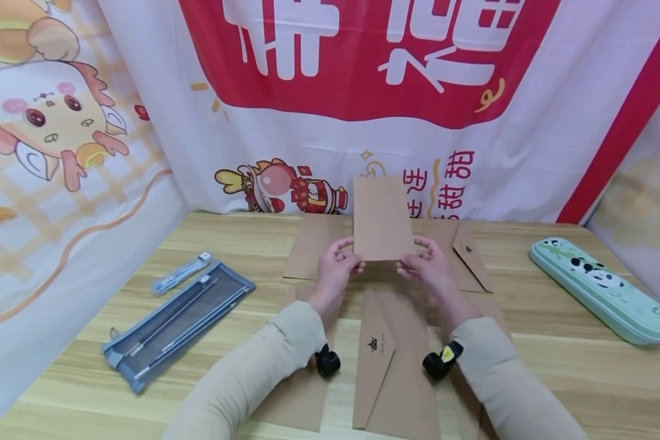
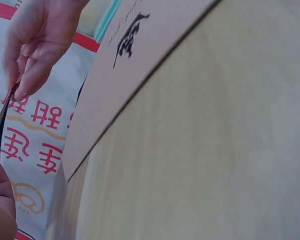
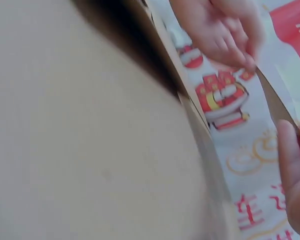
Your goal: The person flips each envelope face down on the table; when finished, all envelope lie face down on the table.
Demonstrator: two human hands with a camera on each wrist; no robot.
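Both my hands raise a brown kraft-paper envelope (image 1: 384, 219) over the far part of the table, its plain face toward the head camera. My left hand (image 1: 338, 269) pinches its lower left corner between thumb and fingers. On the lower right corner, my right hand (image 1: 429, 266) has the same kind of pinch. Edge-on, the envelope appears as a thin strip in both wrist views. Beneath my arms lie several more kraft envelopes; the middle one (image 1: 407, 366) shows a pointed flap with a black crown print. Another with a crown (image 1: 445, 244) lies behind my right hand.
Left on the wooden table (image 1: 572, 391) are a blue-grey mesh pencil pouch (image 1: 181, 324) with pens inside and a small clear packet (image 1: 181, 273). A mint-green panda case (image 1: 605, 290) lies at the right. A printed white-and-red cloth (image 1: 319, 134) hangs behind the table.
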